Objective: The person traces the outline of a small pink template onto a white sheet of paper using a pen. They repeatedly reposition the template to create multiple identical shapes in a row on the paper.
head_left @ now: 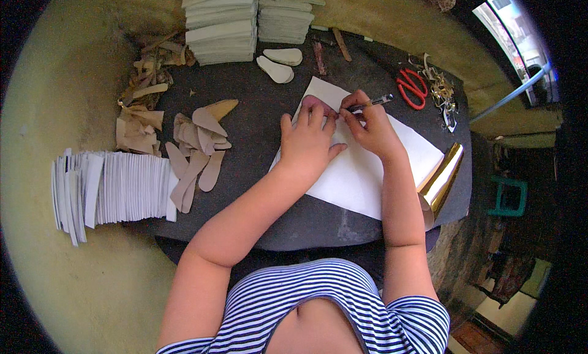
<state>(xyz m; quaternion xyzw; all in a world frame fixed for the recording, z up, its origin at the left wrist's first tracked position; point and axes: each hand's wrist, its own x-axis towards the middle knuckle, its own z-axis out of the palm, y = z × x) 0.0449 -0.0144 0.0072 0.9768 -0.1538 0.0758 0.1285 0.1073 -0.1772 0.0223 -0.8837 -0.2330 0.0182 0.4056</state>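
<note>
A large white sheet (352, 179) lies aslant on the dark table. My left hand (308, 136) rests on it with fingers spread, pressing down a flat mauve piece with a rounded end (313, 101); the fingers cover the rest of its outline. In my right hand (372, 132) a pen (378, 101) is pinched, its lower end beside that piece's edge and my left fingertips. The sheet's right end curls up into a roll with a shiny gold face (446, 179), next to my right forearm.
Red-handled scissors (411, 89) lie right of the sheet, near gold and white scraps (442, 90). Tan sole-shaped pieces (199, 136) and a row of white pieces (125, 187) lie left. White stacks (220, 29) and two white sole shapes (274, 69) are at the back.
</note>
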